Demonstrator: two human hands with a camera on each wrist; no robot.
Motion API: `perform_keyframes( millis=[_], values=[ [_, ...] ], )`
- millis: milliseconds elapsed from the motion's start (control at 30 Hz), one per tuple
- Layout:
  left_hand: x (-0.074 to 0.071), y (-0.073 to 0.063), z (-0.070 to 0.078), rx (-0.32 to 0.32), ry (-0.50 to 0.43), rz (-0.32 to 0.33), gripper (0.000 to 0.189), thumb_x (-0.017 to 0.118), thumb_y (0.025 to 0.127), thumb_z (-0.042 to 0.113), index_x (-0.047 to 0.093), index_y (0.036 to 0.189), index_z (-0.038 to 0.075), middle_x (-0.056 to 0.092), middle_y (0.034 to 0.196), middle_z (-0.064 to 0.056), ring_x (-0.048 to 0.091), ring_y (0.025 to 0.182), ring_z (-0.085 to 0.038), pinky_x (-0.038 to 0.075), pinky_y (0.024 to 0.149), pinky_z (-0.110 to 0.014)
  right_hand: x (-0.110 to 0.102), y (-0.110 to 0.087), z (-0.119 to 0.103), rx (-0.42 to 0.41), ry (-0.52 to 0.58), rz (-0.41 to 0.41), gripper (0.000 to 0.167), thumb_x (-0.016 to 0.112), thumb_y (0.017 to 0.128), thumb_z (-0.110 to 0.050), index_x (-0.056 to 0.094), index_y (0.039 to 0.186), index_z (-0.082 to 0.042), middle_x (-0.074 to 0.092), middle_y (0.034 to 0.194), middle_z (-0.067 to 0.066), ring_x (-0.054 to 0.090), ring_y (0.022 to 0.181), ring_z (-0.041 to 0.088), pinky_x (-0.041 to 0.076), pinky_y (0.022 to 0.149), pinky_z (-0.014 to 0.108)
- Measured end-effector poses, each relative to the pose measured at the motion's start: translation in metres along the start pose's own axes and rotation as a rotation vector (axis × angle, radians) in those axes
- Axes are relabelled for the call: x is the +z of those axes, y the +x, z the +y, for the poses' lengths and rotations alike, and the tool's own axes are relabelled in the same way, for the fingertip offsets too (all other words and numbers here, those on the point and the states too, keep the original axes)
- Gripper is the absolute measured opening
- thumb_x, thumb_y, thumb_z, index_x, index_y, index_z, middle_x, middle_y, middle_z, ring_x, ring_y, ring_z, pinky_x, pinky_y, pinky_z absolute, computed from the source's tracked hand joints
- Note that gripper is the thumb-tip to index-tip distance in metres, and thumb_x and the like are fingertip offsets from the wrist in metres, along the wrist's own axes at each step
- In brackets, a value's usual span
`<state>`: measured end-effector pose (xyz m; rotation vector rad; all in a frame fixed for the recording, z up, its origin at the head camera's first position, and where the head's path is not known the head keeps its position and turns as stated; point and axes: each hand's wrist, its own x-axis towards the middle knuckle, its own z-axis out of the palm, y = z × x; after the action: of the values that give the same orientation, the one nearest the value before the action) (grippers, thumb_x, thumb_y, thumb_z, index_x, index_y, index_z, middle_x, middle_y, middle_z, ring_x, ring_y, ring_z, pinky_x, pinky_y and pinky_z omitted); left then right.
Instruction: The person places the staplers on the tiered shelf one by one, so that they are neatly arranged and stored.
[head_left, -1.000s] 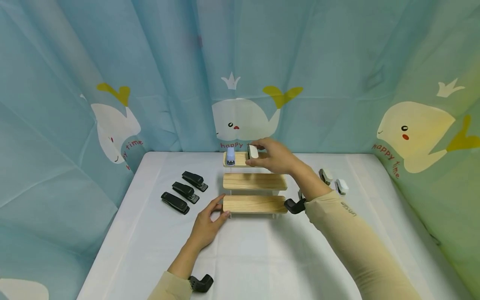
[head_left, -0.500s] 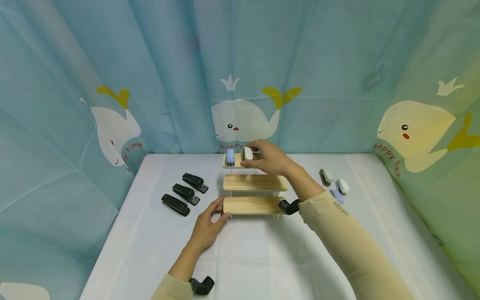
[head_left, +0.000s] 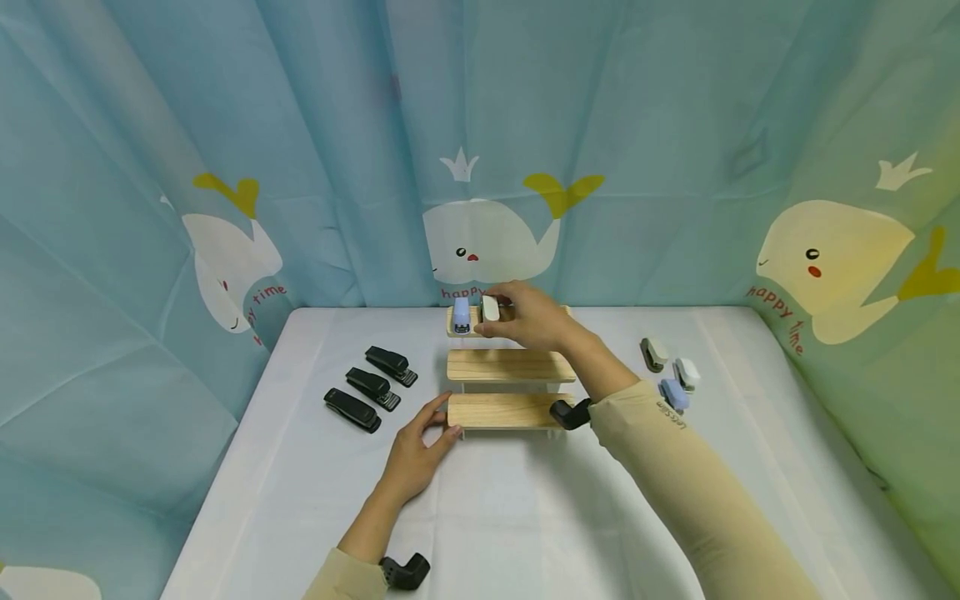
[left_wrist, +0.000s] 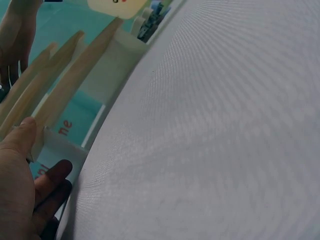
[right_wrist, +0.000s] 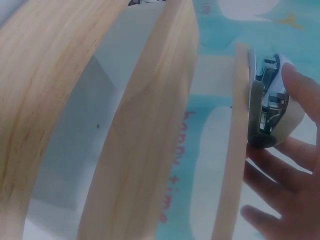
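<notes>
A three-tier stand with pale wooden shelves is at the middle of the white table. My right hand pinches a small white stapler between thumb and fingers at the top shelf. In the right wrist view that stapler stands against the shelf board, my fingers around its far side. Just left of it, a small light-blue stapler sits on the same shelf. My left hand grips the left end of the lowest shelf, thumb at the front corner, fingers at the side.
Several small staplers lie to the right: a greyish one, a white one and a blue one. Three black staplers lie to the left. A blue whale-print curtain hangs behind the table.
My right hand has moved left along the top shelf with the white stapler, bringing it nearer the light-blue one. The blue stapler at right has come into view. My left hand stays put.
</notes>
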<state>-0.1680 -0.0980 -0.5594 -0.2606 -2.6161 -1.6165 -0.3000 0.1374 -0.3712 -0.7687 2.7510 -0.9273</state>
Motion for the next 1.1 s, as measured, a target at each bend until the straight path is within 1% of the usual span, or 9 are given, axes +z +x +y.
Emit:
perform_keyframes(
  millis=[100, 233, 567, 733, 933, 1033, 1100],
  values=[
    [0.0000, 0.0001, 0.0000, 0.011, 0.007, 0.001, 0.064, 0.069, 0.097, 0.049, 0.048, 0.155, 0.032, 0.073, 0.126, 0.000, 0.057, 0.138, -0.027, 0.036, 0.119, -0.059, 0.0010, 0.0014, 0.0005, -0.001, 0.001, -0.001, 0.072, 0.075, 0.095, -0.046, 0.052, 0.149, -0.004, 0.057, 0.104, 0.010, 0.052, 0.088, 0.022, 0.043, 0.081, 0.039],
    [-0.0004, 0.0002, 0.0003, 0.027, 0.014, 0.006, 0.063, 0.069, 0.097, 0.048, 0.048, 0.155, 0.031, 0.074, 0.125, 0.000, 0.057, 0.138, -0.027, 0.037, 0.118, -0.059, 0.0017, 0.0023, 0.0009, 0.000, 0.007, -0.001, 0.072, 0.075, 0.095, -0.046, 0.053, 0.148, -0.004, 0.058, 0.103, 0.015, 0.051, 0.086, 0.022, 0.042, 0.079, 0.038],
    [-0.0003, 0.0000, 0.0001, 0.044, 0.015, 0.006, 0.063, 0.069, 0.098, 0.047, 0.048, 0.155, 0.030, 0.074, 0.125, 0.000, 0.058, 0.137, -0.029, 0.038, 0.117, -0.060, 0.0027, 0.0048, -0.0006, 0.000, -0.020, 0.006, 0.071, 0.073, 0.095, -0.048, 0.054, 0.148, -0.004, 0.051, 0.089, 0.008, 0.047, 0.077, 0.020, 0.040, 0.075, 0.037],
    [-0.0003, 0.0004, -0.0001, 0.049, 0.011, 0.006, 0.063, 0.069, 0.098, 0.046, 0.048, 0.155, 0.030, 0.074, 0.125, 0.000, 0.059, 0.136, -0.028, 0.039, 0.117, -0.060, 0.0028, 0.0050, -0.0012, 0.005, -0.014, 0.009, 0.072, 0.074, 0.095, -0.049, 0.054, 0.148, -0.004, 0.051, 0.088, 0.008, 0.047, 0.075, 0.020, 0.042, 0.076, 0.037],
    [-0.0009, -0.0001, 0.0013, 0.040, -0.004, 0.009, 0.062, 0.071, 0.097, 0.045, 0.049, 0.154, 0.032, 0.074, 0.125, -0.002, 0.060, 0.134, -0.028, 0.039, 0.118, -0.059, 0.0033, 0.0044, -0.0015, 0.013, -0.009, 0.010, 0.073, 0.074, 0.094, -0.048, 0.053, 0.149, -0.004, 0.054, 0.093, 0.009, 0.049, 0.079, 0.021, 0.043, 0.080, 0.038],
    [-0.0006, -0.0003, 0.0007, 0.035, -0.007, 0.008, 0.061, 0.071, 0.097, 0.045, 0.049, 0.153, 0.034, 0.074, 0.124, -0.001, 0.060, 0.134, -0.028, 0.039, 0.118, -0.058, 0.0040, 0.0039, -0.0013, 0.022, -0.007, 0.007, 0.075, 0.074, 0.094, -0.048, 0.051, 0.150, -0.004, 0.056, 0.102, 0.009, 0.052, 0.087, 0.023, 0.045, 0.084, 0.041],
    [-0.0003, -0.0004, 0.0001, 0.035, -0.009, 0.007, 0.061, 0.071, 0.097, 0.045, 0.049, 0.153, 0.035, 0.074, 0.124, 0.000, 0.060, 0.134, -0.027, 0.038, 0.118, -0.058, 0.0045, 0.0036, -0.0005, 0.026, -0.009, 0.005, 0.076, 0.074, 0.094, -0.049, 0.050, 0.151, -0.005, 0.059, 0.113, 0.009, 0.054, 0.094, 0.024, 0.048, 0.090, 0.042]
  ],
)
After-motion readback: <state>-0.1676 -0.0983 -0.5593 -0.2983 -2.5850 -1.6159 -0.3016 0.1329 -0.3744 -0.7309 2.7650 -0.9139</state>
